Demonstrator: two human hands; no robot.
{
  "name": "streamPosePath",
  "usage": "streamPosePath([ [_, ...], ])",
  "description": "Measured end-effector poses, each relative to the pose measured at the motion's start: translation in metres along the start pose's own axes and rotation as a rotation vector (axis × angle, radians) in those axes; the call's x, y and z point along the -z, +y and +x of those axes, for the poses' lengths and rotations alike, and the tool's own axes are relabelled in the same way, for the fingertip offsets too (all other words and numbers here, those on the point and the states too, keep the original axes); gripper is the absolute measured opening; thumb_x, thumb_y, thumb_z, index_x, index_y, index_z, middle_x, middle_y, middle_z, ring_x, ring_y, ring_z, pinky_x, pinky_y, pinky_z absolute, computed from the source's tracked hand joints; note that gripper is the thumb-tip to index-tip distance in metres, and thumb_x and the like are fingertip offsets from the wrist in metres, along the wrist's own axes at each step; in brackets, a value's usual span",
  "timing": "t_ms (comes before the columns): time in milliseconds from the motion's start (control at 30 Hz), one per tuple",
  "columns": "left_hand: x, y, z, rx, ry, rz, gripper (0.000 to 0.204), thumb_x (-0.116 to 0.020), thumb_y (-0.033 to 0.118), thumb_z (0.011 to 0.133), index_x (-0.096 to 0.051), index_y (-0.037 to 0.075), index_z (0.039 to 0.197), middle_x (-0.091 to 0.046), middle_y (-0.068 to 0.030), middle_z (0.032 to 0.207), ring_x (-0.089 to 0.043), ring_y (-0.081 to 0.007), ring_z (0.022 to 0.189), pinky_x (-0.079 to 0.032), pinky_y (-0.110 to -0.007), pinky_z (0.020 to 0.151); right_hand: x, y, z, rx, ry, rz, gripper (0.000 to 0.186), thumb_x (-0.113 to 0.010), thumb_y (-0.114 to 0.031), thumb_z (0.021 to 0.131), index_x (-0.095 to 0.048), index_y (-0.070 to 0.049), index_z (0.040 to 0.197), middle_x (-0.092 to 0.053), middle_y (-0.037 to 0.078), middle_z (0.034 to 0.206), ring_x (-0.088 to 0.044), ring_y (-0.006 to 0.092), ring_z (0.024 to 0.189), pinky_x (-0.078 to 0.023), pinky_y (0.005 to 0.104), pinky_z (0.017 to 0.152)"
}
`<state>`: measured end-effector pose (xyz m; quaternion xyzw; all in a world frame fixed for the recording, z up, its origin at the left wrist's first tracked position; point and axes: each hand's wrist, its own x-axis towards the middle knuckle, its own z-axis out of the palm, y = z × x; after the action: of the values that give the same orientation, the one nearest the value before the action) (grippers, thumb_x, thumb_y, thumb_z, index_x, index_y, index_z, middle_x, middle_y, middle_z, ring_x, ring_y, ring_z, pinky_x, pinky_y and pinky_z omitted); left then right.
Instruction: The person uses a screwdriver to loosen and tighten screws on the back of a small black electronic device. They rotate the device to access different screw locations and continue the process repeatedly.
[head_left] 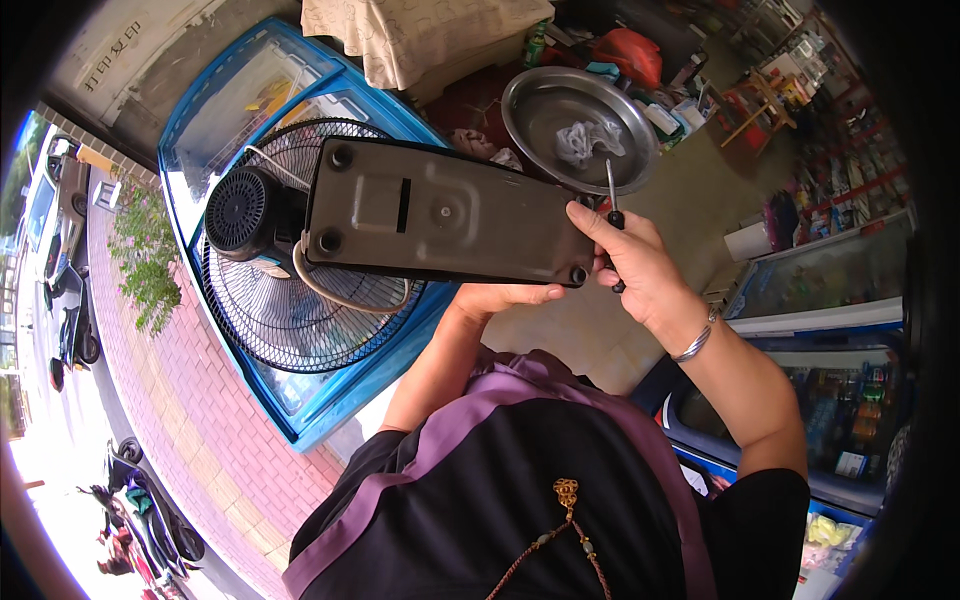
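An electric fan lies with its wire grille (300,310) on a blue-framed glass-topped chest. Its black motor housing (238,212) faces up, and a pale cord (345,302) loops beside it. The fan base (450,215), a long dark plate with round feet at its corners, has its underside toward me. My left hand (510,296) is closed on the plate's near edge, most of its fingers hidden underneath. At the right end, my right hand (640,262) grips a black-handled screwdriver (615,218), shaft pointing away from me. The right thumb rests by the plate's corner.
The blue-framed chest (350,410) carries the fan. Beyond the plate sits a metal basin (525,105) with a crumpled clear plastic bag (588,142). A cloth-covered table (420,40) stands at the back. Glass-fronted coolers (820,400) line the right; brick paving (215,410) lies left.
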<state>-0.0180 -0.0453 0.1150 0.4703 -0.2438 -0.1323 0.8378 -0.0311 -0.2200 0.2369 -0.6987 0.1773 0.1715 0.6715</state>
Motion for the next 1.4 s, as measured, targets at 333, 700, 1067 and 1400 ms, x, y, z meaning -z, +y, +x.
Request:
streamPosePath([
  [333, -0.005, 0.0, -0.006, -0.028, 0.069, 0.061, 0.084, -0.09, 0.023, 0.069, -0.051, 0.004, 0.141, -0.055, -0.0108, 0.137, -0.05, -0.0243, 0.128, -0.038, -0.04, 0.11, 0.021, -0.022, -0.004, 0.093, -0.036, -0.267, 0.029, -0.074, -0.032, 0.089, -0.057, -0.008, 0.089, -0.054, -0.003, 0.073, -0.048, 0.0034, 0.061, -0.034, 0.0196, 0.048],
  [700, -0.022, 0.013, -0.017, -0.025, 0.348, 0.026, 0.078, -0.088, 0.018, 0.071, -0.05, 0.004, 0.137, -0.058, -0.0098, 0.13, -0.055, -0.0222, 0.12, -0.046, -0.037, 0.102, -0.01, -0.082, -0.031, 1.232, -0.304, -0.864, 0.022, -0.067, -0.002, 0.087, -0.07, 0.0, 0.109, -0.06, 0.013, 0.083, -0.059, 0.0265, 0.069, -0.048, 0.0336, 0.062],
  [1067, -0.017, 0.021, -0.032, -0.113, 0.341, -0.024, 0.079, -0.083, 0.029, 0.077, -0.044, 0.003, 0.141, -0.055, -0.0107, 0.135, -0.053, -0.024, 0.126, -0.045, -0.038, 0.106, -0.035, -0.091, -0.034, 1.405, -0.369, -0.91, 0.02, -0.071, -0.001, 0.085, -0.069, 0.001, 0.104, -0.061, 0.013, 0.081, -0.059, 0.0265, 0.066, -0.046, 0.0343, 0.059],
  [1400, -0.022, 0.017, -0.029, -0.184, 0.351, 0.222, 0.053, -0.074, 0.015, 0.079, -0.055, 0.005, 0.128, -0.059, -0.0062, 0.122, -0.056, -0.0191, 0.114, -0.046, -0.033, 0.099, -0.043, -0.093, -0.05, 1.363, -0.367, -1.024, 0.02, -0.07, -0.001, 0.084, -0.068, 0.003, 0.103, -0.061, 0.013, 0.082, -0.06, 0.0278, 0.067, -0.047, 0.036, 0.06],
])
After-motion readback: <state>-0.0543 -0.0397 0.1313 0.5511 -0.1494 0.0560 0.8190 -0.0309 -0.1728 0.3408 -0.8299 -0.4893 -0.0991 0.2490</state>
